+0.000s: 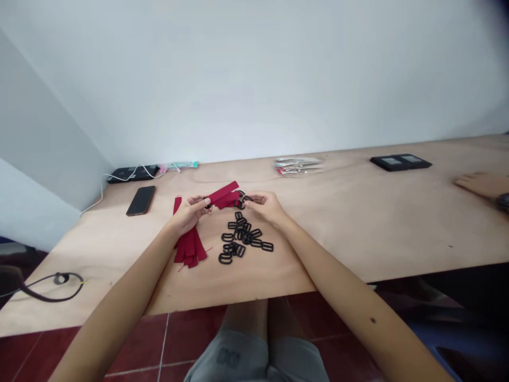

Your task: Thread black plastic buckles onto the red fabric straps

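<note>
My left hand (191, 213) pinches the near end of a red strap (225, 192), with a small black piece at its fingertips. My right hand (265, 206) has its fingers closed on a black buckle (246, 198); its exact shape is partly hidden. Between the hands lie more red strap pieces (228, 201) with black fittings at their right end. Beneath the left wrist rests a pile of red straps (191, 246), some with loose threads. Nearer my body is a loose heap of black slide buckles (243, 233) and open-sided hooks (225, 258).
A phone (141, 201) and a black box (133, 174) with white cable are at left. Silvery packets (299, 165) lie near the wall, and a black case (401, 162) is farther right. Another person's hand (483, 184) rests at the right edge. A black cable (55, 300) loops at lower left.
</note>
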A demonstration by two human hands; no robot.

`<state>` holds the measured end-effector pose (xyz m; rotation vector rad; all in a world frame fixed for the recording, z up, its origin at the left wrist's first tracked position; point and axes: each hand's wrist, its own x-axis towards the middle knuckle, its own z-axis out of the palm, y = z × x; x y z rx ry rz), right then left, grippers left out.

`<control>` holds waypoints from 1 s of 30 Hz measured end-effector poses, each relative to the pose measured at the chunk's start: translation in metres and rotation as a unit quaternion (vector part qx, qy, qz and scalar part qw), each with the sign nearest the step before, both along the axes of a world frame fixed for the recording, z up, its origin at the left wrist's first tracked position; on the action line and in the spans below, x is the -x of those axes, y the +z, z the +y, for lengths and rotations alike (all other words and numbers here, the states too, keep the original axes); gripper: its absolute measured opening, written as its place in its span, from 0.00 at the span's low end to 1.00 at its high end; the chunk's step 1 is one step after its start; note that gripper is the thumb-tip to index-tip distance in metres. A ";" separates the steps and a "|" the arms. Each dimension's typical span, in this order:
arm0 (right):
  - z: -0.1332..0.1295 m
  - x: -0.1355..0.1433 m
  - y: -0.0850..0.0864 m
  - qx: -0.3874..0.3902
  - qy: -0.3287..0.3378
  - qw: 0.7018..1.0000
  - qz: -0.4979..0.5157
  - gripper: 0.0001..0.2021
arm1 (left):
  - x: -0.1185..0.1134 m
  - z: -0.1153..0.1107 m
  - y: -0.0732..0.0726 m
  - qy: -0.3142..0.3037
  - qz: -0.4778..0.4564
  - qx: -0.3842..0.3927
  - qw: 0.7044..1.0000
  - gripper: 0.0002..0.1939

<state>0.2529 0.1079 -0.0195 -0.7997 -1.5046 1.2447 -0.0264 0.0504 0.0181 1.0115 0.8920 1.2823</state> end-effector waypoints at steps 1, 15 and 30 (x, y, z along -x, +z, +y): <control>-0.002 0.000 0.000 -0.020 0.016 0.999 -0.036 0.19 | 0.000 0.000 0.001 -0.010 -0.019 0.008 1.000 0.19; -0.019 0.001 0.010 -0.122 0.180 0.954 -0.206 0.16 | -0.006 -0.010 0.005 -0.077 -0.089 0.023 0.993 0.18; -0.019 0.006 0.011 -0.018 0.077 0.996 -0.049 0.20 | -0.017 -0.016 0.004 -0.141 -0.052 0.020 0.988 0.19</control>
